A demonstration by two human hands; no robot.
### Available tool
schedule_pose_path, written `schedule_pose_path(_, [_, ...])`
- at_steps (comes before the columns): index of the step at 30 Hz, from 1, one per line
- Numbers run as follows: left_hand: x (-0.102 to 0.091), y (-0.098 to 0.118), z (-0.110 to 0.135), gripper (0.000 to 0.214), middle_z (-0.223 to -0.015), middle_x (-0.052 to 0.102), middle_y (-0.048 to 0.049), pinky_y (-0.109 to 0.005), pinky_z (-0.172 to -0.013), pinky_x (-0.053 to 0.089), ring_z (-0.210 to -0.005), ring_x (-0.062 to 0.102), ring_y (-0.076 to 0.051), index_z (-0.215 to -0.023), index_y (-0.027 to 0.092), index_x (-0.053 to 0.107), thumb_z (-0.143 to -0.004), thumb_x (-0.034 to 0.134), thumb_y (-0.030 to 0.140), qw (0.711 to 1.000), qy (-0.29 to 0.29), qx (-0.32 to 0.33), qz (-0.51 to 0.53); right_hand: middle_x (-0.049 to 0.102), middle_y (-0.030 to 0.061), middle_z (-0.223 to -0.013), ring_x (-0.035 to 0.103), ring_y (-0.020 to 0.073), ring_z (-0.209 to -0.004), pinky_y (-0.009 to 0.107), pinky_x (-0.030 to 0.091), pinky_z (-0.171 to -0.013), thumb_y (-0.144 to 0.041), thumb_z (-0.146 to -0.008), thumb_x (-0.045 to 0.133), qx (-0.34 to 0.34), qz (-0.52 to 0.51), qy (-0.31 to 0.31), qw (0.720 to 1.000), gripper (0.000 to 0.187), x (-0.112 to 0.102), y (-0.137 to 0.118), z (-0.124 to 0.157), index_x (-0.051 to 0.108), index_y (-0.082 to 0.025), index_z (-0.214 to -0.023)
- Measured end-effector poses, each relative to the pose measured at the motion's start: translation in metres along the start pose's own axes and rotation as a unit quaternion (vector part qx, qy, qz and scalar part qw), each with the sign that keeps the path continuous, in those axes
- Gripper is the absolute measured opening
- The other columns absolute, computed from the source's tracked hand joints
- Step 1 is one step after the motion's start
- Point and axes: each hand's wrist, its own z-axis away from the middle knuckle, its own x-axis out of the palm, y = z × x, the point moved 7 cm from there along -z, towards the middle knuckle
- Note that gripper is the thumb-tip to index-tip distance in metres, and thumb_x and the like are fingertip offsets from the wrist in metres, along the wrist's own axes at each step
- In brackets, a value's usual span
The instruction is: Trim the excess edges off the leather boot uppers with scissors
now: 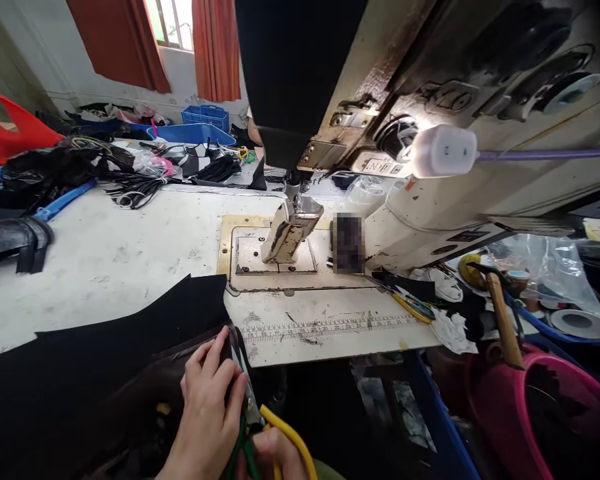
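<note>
My left hand [207, 393] presses and grips the edge of a dark brown leather-like piece [145, 383], fingers close together along the border. Beneath and behind it lies black fabric [180, 307] spread over the table's front edge. My right hand [277, 453], at the bottom of the view, is closed round scissors [293, 427] with yellow and green handles. Their blades point up along the piece's edge, right beside my left fingers; my left hand partly hides them. Beyond my hands stands a post-bed sewing machine [290, 233].
A printed ruler [330, 327] runs along the white table [130, 247]. Yellow-handled scissors [410, 307], crumpled white paper [455, 330] and a wooden-handled hammer [503, 320] lie at right. A pink bucket [535, 387] stands below. Black strips [220, 168] and bags clutter the back.
</note>
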Motion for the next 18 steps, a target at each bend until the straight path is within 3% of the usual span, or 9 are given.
schedule_pose_path(4, [0.002,-0.003,0.002,0.026,-0.161,0.016,-0.005,-0.065,-0.098,0.035,-0.132,0.029,-0.035,-0.079,0.022,0.059,-0.095,0.042,0.033,0.998,-0.036,-0.018,0.043,0.04,-0.0016,-0.045,0.037,0.0093,-0.04,0.022,0.027,-0.043,-0.073,-0.071,0.046,0.035,-0.079,-0.055,0.995,0.058,0.001,0.014,-0.022,0.054,-0.016,-0.059])
schedule_pose_path(7, [0.001,-0.003,0.002,0.029,-0.163,0.006,-0.0047,-0.066,-0.101,0.031,-0.135,0.024,-0.035,-0.077,0.021,0.059,-0.096,0.04,0.034,0.994,-0.066,-0.039,0.077,0.04,-0.0038,-0.042,0.032,0.0084,-0.032,0.021,0.02,-0.035,-0.068,-0.066,0.053,0.06,-0.14,-0.118,0.981,0.052,0.005,0.016,-0.029,0.056,-0.016,-0.063])
schedule_pose_path(10, [-0.002,-0.002,0.001,0.03,-0.163,0.002,-0.0034,-0.066,-0.104,0.027,-0.139,0.018,-0.035,-0.077,0.021,0.059,-0.095,0.04,0.036,0.987,-0.103,-0.062,0.109,0.043,-0.005,-0.043,0.031,0.0081,-0.03,0.021,0.021,-0.031,-0.058,-0.064,0.061,0.082,-0.214,-0.172,0.958,0.044,0.01,0.008,-0.029,0.06,-0.014,-0.068])
schedule_pose_path(13, [-0.006,-0.001,0.0,0.028,-0.163,0.004,-0.0024,-0.066,-0.107,0.024,-0.142,0.012,-0.036,-0.076,0.022,0.059,-0.093,0.043,0.037,0.977,-0.142,-0.078,0.141,0.046,-0.005,-0.047,0.035,0.0077,-0.032,0.02,0.025,-0.03,-0.055,-0.066,0.065,0.103,-0.242,-0.176,0.949,0.042,0.012,-0.004,-0.028,0.063,-0.013,-0.07])
schedule_pose_path(18, [-0.01,-0.002,-0.001,0.027,-0.163,0.0,0.0042,-0.062,-0.112,0.016,-0.145,0.001,-0.033,-0.073,0.023,0.059,-0.09,0.044,0.038,0.959,-0.203,-0.091,0.174,0.047,-0.0048,-0.047,0.035,0.0055,-0.031,0.017,0.026,-0.027,-0.053,-0.069,0.066,0.138,-0.224,-0.128,0.956,0.041,0.014,-0.024,-0.025,0.063,-0.012,-0.066])
